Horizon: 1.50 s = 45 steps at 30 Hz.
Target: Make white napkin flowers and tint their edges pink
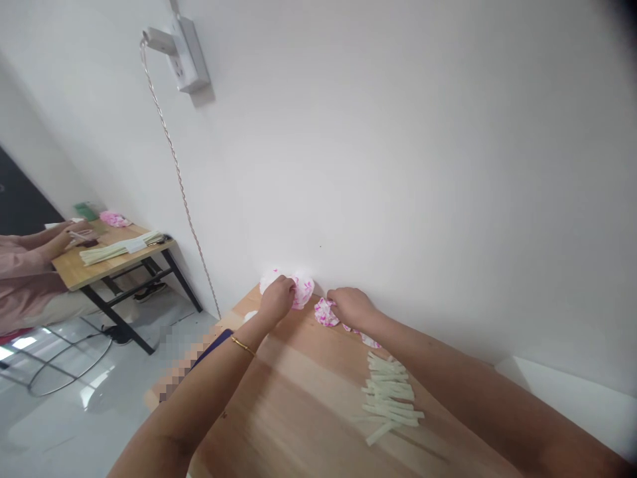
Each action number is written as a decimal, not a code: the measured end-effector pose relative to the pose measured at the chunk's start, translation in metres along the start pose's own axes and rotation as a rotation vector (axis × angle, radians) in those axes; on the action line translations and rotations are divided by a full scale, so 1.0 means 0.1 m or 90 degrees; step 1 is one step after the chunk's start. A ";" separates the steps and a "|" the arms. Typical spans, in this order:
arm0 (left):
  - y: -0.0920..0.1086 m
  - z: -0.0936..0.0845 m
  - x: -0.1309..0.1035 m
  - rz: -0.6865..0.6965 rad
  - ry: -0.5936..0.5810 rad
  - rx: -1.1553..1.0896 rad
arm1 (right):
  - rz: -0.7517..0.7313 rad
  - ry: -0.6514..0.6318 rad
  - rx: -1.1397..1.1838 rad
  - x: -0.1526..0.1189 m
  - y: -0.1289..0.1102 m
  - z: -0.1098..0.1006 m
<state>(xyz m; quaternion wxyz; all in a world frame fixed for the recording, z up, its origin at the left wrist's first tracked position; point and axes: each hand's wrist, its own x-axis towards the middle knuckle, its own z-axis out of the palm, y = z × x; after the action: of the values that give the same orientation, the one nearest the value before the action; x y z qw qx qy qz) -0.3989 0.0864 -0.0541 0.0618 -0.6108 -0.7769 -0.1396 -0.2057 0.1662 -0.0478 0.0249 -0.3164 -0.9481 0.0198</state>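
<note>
- With the left fingers [288, 284], pinching the edge of the larger ruffled piece [304, 291], beyond the pile of pale-green strips [391, 395] and to its left, right against the wall [378, 166].
- With the right fingers [334, 299], touching the top edge of the smaller ruffled piece [324, 313], between the larger one and the strip pile; hard to tell whether gripped or merely pressed, with the contact partly hidden.
- Could tear or flatten at the frills from too tight a pinch, given such thin-looking edges.
- Could snag or drag along the neighbouring ruffled scraps [369, 340], just beyond the strip pile, from a low sideways pull of the right fingers.
- Could get crushed against the wall from pushing too far, with little room behind.
- Could scatter the strip pile from a drop of the right forearm [448, 368], close along its right side.
- To the eye, white with blotches and streaks of bright pink, crinkled and loosely flower-like; fuller and rounder in the larger, tighter and more heavily pink in the smaller. Impossible to say for sure whether paper or cloth.
- Seen in the strip pile: flat, narrow, matte lengths, loosely stacked across one another on the wooden worktop [293, 398], with uneven ends.
</note>
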 end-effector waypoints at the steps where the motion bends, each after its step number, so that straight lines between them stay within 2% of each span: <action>1: -0.04 -0.02 0.01 -0.003 0.006 -0.003 | 0.008 0.001 0.003 0.02 0.00 0.01; 4: -0.14 0.01 0.01 -0.010 0.008 -0.012 | 0.020 0.014 0.013 0.09 -0.07 0.05; 7: -0.19 0.12 0.01 -0.032 0.006 -0.015 | 0.013 0.020 0.026 0.18 -0.19 0.08; 12: -0.15 0.27 0.03 -0.086 -0.006 -0.011 | 0.005 0.023 0.040 0.22 -0.34 0.13; 15: -0.11 0.29 0.03 -0.107 -0.011 -0.010 | -0.001 0.037 0.044 0.16 -0.27 0.08; 18: -0.08 0.22 0.01 -0.124 -0.006 -0.014 | 0.007 0.044 0.040 0.05 -0.05 -0.03; 22: -0.04 0.02 -0.04 -0.135 0.015 -0.011 | 0.035 0.038 0.019 -0.17 0.27 -0.16; 25: 0.08 -0.12 -0.08 -0.124 0.029 -0.006 | 0.043 0.009 -0.003 -0.30 0.33 -0.14; 27: 0.19 -0.15 -0.12 -0.107 0.023 -0.006 | 0.049 -0.005 -0.019 -0.34 0.28 -0.09; 30: 0.37 -0.08 -0.20 -0.068 -0.005 -0.015 | 0.061 -0.017 -0.035 -0.31 0.20 -0.02; 33: 0.46 0.07 -0.29 -0.036 -0.034 -0.024 | 0.066 -0.030 -0.036 -0.22 0.15 0.01; 37: 0.47 0.20 -0.36 -0.019 -0.056 -0.028 | 0.055 -0.024 -0.023 -0.10 0.09 0.04; 41: 0.48 0.24 -0.38 -0.012 -0.061 -0.027 | 0.035 -0.020 0.005 -0.04 0.01 0.05; 45: 0.46 0.24 -0.40 -0.004 -0.060 -0.025 | 0.036 -0.001 0.018 -0.11 0.11 -0.08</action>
<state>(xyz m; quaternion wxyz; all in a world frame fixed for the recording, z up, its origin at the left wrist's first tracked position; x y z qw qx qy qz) -0.3423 0.0659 -0.0811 0.0128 -0.6153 -0.7780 -0.1260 -0.1898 0.1682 -0.0410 0.0282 -0.3424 -0.9385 0.0337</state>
